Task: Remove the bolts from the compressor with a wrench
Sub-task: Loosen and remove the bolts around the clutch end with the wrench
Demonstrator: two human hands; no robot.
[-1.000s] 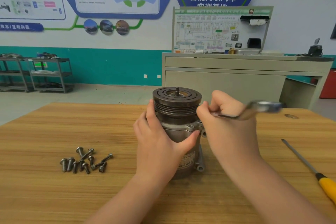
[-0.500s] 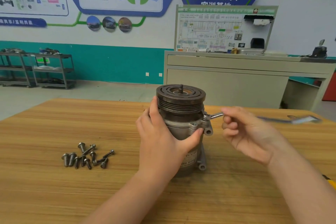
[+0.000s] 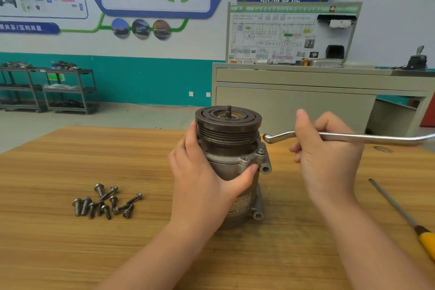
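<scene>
With the compressor (image 3: 231,167) upright at frame centre, steadied by the left hand (image 3: 202,179) curled around its body, the right hand (image 3: 326,148) grips the wrench (image 3: 348,137), whose ring end hovers just above the flange bolt (image 3: 260,150), so a misaligned seating could slip and round it.

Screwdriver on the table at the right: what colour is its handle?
Yellow, with a dark collar at the shaft; the screwdriver shows only in the head view.

The grey compressor (image 3: 231,172) stands upright, pulley on top, one bolt (image 3: 260,150) in its flange. The silver wrench (image 3: 353,138) lies level, ring end just above that bolt.
</scene>
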